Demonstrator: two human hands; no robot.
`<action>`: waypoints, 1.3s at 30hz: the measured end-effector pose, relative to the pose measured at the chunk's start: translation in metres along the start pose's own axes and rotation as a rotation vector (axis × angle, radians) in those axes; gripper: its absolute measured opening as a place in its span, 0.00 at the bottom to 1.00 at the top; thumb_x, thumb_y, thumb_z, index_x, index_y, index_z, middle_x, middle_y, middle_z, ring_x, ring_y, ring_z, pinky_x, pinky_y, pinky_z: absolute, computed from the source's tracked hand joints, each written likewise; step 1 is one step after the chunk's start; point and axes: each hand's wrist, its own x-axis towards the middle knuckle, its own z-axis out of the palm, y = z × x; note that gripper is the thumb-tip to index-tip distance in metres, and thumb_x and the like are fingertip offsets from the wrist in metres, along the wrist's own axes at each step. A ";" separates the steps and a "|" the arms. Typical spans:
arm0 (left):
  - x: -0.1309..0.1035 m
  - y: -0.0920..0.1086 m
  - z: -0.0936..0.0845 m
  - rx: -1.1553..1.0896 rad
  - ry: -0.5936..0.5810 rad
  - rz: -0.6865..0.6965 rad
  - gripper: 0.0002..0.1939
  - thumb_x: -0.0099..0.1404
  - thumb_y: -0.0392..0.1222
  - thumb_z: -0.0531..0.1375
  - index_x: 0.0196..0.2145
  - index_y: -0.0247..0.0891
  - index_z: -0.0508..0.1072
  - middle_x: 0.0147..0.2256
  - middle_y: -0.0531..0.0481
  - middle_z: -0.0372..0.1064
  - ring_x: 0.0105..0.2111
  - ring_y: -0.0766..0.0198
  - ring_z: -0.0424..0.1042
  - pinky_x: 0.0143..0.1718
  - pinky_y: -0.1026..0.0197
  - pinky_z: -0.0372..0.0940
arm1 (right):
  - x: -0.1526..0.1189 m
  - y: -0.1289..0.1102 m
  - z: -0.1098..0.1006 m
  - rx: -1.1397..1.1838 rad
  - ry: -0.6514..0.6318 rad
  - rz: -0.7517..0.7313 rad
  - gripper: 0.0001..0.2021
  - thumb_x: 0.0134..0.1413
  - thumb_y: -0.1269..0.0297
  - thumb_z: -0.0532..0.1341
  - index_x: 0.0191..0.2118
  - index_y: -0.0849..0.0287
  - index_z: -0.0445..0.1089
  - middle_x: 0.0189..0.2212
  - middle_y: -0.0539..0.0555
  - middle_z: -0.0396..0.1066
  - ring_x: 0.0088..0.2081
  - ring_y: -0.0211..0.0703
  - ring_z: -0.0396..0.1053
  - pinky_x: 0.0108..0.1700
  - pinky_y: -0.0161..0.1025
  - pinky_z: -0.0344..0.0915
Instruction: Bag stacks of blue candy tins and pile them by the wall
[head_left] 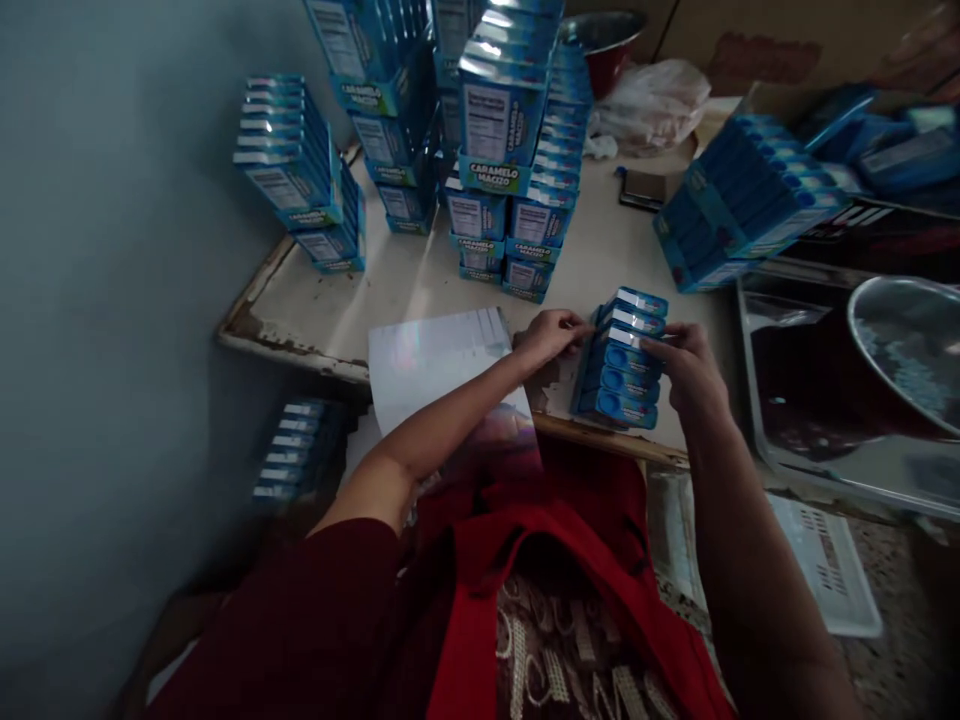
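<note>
Nearest me is the red apron (469, 610), below the worn table (409, 275). Close to the table's front edge stands the row of small blue cartons (622, 378), between my two hands. My left hand (553, 335) has its fingers bunched together, tips at the row's left side; I can't tell whether they grip. My right hand (696, 372) lays its thumb on a carton top, forefinger at the right side; whether they clamp, I can't tell. A glossy sheet (435, 365) lies under my left forearm. Farther off I see stacked Caramelo Macizo packs (495, 125), then a clear plastic bag (654, 105) beside a red bowl (606, 68).
</note>
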 end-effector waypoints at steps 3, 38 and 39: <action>-0.040 0.004 -0.062 0.300 0.228 0.322 0.07 0.66 0.41 0.71 0.40 0.39 0.79 0.35 0.47 0.78 0.35 0.60 0.76 0.44 0.55 0.69 | -0.042 -0.023 -0.016 -0.107 0.151 -0.139 0.17 0.55 0.52 0.68 0.46 0.51 0.64 0.36 0.51 0.70 0.37 0.48 0.71 0.38 0.46 0.67; -0.250 0.017 -0.177 0.091 0.663 0.226 0.28 0.38 0.40 0.80 0.41 0.33 0.85 0.29 0.49 0.81 0.30 0.60 0.78 0.36 0.59 0.76 | -0.105 -0.059 0.056 0.629 -0.595 -0.139 0.20 0.48 0.60 0.77 0.49 0.54 0.83 0.41 0.52 0.82 0.41 0.45 0.77 0.46 0.44 0.74; -0.251 0.019 -0.175 0.129 0.683 0.245 0.28 0.39 0.40 0.80 0.41 0.33 0.85 0.30 0.50 0.81 0.30 0.61 0.78 0.36 0.60 0.75 | -0.107 -0.059 0.052 0.571 -0.553 -0.187 0.20 0.51 0.60 0.76 0.51 0.54 0.84 0.41 0.52 0.82 0.40 0.45 0.76 0.45 0.44 0.74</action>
